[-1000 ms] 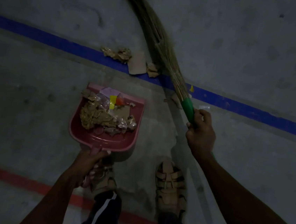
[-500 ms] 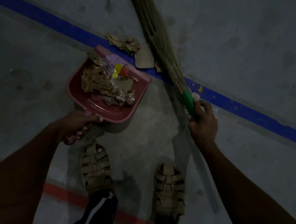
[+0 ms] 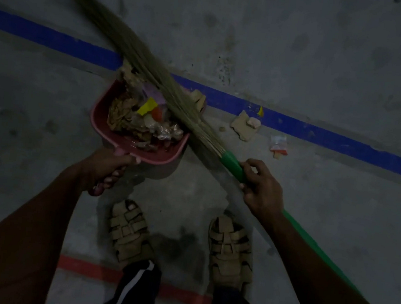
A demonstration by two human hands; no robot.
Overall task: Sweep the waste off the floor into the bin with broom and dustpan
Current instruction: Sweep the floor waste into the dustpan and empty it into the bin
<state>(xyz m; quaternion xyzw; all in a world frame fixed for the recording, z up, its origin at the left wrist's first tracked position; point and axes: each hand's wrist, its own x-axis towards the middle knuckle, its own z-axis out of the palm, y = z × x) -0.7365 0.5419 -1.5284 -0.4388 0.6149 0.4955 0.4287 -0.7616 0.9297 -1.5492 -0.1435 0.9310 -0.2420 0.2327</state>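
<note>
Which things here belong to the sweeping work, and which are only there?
For the job: broom, dustpan, left hand, right hand, cardboard scrap, small wrapper.

Only there: blue line, red line, sandals.

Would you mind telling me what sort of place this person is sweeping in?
Probably a workshop or warehouse floor: bare grey concrete marked with a painted blue line and a red line, like lane markings.

The dustpan [image 3: 113,127] sits on the floor [image 3: 328,54] ahead of the sandals [image 3: 129,233], waste [image 3: 133,120] heaped in it; the broom [image 3: 153,77] lies slantwise across its right side; loose scraps [image 3: 243,126] lie to its right, beside the floor line [image 3: 320,134]
</note>
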